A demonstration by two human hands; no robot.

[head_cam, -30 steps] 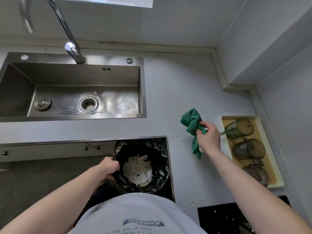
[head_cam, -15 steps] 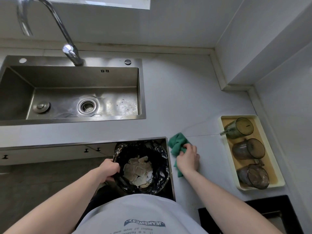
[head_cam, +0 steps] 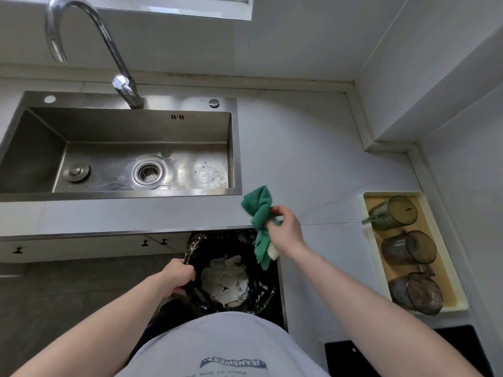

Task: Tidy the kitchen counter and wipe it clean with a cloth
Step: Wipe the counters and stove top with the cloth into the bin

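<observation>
My right hand (head_cam: 285,231) grips a green cloth (head_cam: 258,210) at the counter's front edge, lifted above the grey counter (head_cam: 313,159). The cloth's tail hangs over the rim of a black-lined bin (head_cam: 261,292), and a small white scrap (head_cam: 273,251) shows under the hand. My left hand (head_cam: 177,276) holds the bin's left rim below the counter edge. White paper scraps (head_cam: 227,281) lie inside the bin.
A steel sink (head_cam: 16,148) with a curved tap (head_cam: 119,77) fills the left of the counter. A cream tray (head_cam: 451,289) with three smoky cups lies on the right by the wall. A black hob (head_cam: 353,357) shows at the bottom right.
My right hand swept the cloth left from beside the tray to the counter edge over the bin, then lifted it. My left hand stayed on the bin's rim.
</observation>
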